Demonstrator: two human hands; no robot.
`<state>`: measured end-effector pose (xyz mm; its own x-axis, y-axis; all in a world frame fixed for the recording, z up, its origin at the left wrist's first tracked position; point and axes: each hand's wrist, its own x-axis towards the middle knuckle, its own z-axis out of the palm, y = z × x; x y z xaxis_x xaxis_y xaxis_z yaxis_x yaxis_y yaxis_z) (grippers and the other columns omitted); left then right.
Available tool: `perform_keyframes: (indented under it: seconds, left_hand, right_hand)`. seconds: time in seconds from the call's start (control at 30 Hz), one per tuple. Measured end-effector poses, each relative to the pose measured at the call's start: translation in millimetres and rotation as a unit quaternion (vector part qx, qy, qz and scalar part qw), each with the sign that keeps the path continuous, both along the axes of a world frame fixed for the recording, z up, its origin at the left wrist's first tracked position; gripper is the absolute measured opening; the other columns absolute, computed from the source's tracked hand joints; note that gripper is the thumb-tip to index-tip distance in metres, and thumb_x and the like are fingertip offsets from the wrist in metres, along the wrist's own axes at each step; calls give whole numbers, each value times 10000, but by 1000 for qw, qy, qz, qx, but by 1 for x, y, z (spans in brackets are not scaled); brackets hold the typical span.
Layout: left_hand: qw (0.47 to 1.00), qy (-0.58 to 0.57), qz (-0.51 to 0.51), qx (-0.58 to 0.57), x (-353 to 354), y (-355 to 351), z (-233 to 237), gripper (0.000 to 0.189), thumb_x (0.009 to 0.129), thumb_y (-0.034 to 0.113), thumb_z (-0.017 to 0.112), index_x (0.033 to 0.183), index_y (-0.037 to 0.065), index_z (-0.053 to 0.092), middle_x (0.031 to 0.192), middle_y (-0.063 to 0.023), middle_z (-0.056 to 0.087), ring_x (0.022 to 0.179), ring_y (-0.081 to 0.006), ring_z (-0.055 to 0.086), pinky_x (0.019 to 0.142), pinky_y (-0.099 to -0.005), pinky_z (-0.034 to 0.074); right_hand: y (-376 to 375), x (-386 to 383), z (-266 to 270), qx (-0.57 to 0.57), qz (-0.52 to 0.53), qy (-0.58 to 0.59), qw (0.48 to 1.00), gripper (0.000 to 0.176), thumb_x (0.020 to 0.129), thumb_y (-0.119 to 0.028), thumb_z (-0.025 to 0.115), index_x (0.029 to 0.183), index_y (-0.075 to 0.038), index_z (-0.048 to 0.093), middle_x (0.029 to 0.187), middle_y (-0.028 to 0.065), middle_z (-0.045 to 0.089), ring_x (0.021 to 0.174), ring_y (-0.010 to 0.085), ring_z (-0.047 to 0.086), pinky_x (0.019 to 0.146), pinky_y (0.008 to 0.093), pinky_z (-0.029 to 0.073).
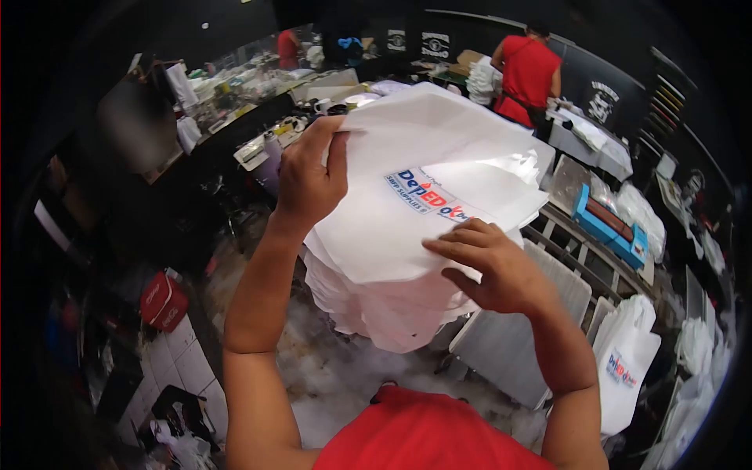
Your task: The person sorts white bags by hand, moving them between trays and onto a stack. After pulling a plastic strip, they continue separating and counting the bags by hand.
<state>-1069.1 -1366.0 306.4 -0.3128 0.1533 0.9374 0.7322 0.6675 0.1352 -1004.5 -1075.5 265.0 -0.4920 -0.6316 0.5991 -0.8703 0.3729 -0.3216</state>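
A white sheet-like bag (368, 227) with blue and red "DepED" print lies on top of a tall pile of white bags (376, 309). My left hand (313, 172) pinches the bag's upper left edge between thumb and fingers. Over the lower right part of the bag, beside the print, is my right hand (489, 262), its fingers spread and apart, touching or just above the surface. The pile's support is hidden under the bags.
A grey flat board (517, 329) stands right of the pile. Farther right are a blue device (607, 227) and a printed white bag (624, 360). A person in red (529, 74) works at the back. A red cooler bag (164, 299) is at left.
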Motion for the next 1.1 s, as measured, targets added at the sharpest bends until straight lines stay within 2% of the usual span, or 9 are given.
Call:
perform_keyframes:
  seconds: [0.17, 0.3, 0.37, 0.5, 0.57, 0.67, 0.87, 1.0, 1.1]
  left_hand:
    - [960, -159, -220, -68, 7, -23, 0, 98, 947, -45, 578, 1034, -4, 598, 1073, -173, 743, 1015, -235, 724, 909, -334, 533]
    - [877, -338, -335, -56, 14, -41, -16, 173, 987, 130, 582, 1075, -12, 534, 1179, -223, 716, 1138, -268, 674, 996, -373, 491]
    - [895, -247, -338, -151, 12, -44, -28, 414, 960, 198, 674, 1274, -39, 544, 1217, -204, 684, 1112, -301, 695, 966, -381, 521]
    - [922, -234, -279, -128, 0, -39, -39, 314, 919, 63, 701, 1222, -3, 648, 1067, -178, 727, 965, -280, 737, 854, -361, 557]
    - [955, -168, -233, -68, -14, -37, -29, 186, 916, 1, 658, 1088, 20, 725, 951, -209, 731, 852, -355, 731, 764, -357, 569]
    - [974, -140, -171, -43, -29, -43, -11, 107, 929, 73, 690, 1012, 8, 707, 862, -208, 708, 735, -387, 691, 663, -394, 535]
    - [989, -64, -128, -20, -52, -42, 14, 166, 929, 163, 731, 928, 4, 684, 740, -216, 662, 668, -411, 652, 603, -411, 496]
    - [987, -81, -137, -34, -47, -47, 13, 180, 927, 175, 734, 937, 2, 686, 745, -218, 664, 665, -406, 654, 598, -409, 493]
    - [981, -113, -133, -81, -44, -50, 7, 156, 939, 138, 730, 1025, 8, 717, 830, -176, 730, 655, -278, 684, 622, -336, 512]
  right_hand:
    - [-15, 5, 18, 7, -136, -34, 990, 152, 849, -3, 731, 987, -66, 721, 974, 99, 722, 916, 278, 678, 768, 378, 565]
    - [-14, 0, 25, -74, -209, -4, 975, 98, 873, 25, 695, 959, -11, 668, 866, 102, 702, 805, 224, 707, 678, 331, 568]
    - [-16, -4, 22, -105, -236, -6, 966, 121, 868, 9, 720, 968, -9, 656, 887, 113, 696, 814, 219, 705, 669, 327, 565]
    - [-27, -11, 2, -252, -248, 94, 931, 279, 818, -34, 816, 1015, -14, 619, 990, 136, 665, 875, 233, 685, 698, 328, 556]
    - [-33, 16, 4, -127, -335, 222, 907, 362, 753, 4, 845, 1037, -38, 625, 1044, 112, 624, 964, 290, 637, 824, 376, 542]
    - [-50, 21, -4, -32, -163, 27, 986, 338, 787, 15, 798, 1095, -61, 683, 1132, 93, 650, 1087, 291, 617, 902, 383, 531]
    - [-58, 7, -5, 178, -123, -80, 973, 250, 873, -79, 718, 1121, -59, 696, 1120, 86, 703, 1143, 304, 622, 938, 418, 532]
    - [-67, 9, 3, 150, -189, -114, 964, 150, 875, -99, 728, 1012, -50, 688, 992, 92, 704, 1053, 297, 648, 863, 411, 546]
    - [-63, 10, 3, 59, -220, -63, 972, 128, 850, -97, 765, 900, -42, 661, 935, 95, 688, 937, 286, 672, 776, 402, 558]
